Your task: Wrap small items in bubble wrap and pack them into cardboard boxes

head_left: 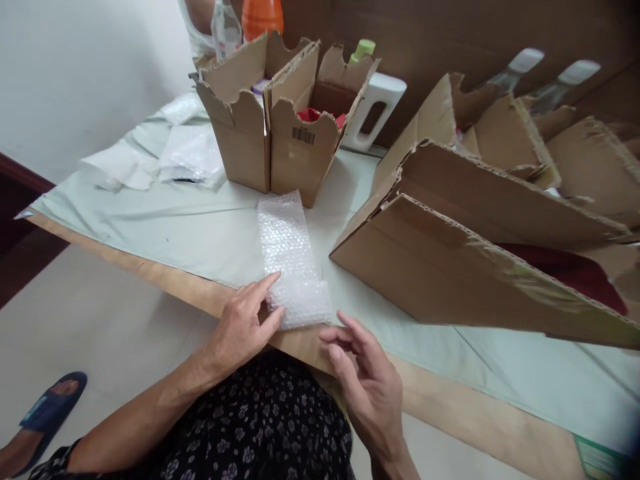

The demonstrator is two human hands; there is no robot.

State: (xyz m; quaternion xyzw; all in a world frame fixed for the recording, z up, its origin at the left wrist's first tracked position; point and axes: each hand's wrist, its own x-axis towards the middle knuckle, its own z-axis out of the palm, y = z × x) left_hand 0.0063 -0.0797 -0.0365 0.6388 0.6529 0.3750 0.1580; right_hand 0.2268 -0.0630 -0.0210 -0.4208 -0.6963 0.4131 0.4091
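Observation:
A strip of clear bubble wrap [285,230] lies flat on the cloth-covered table in front of me, its near end folded over in a double layer. My left hand [245,320] rests at the left side of that folded end, fingers apart, thumb and index finger touching the wrap. Just off the near right corner, my right hand [367,377] hovers with loosely curved fingers spread and nothing between them. Whether anything lies inside the fold cannot be made out.
Two narrow cardboard boxes [295,160] stand behind the wrap, and a large cardboard box [425,267] is at the right. More bubble wrap [193,150] and white sheets [120,163] lie at the back left. A white jug [375,110] and bottles stand behind. The table edge [190,287] runs close before me.

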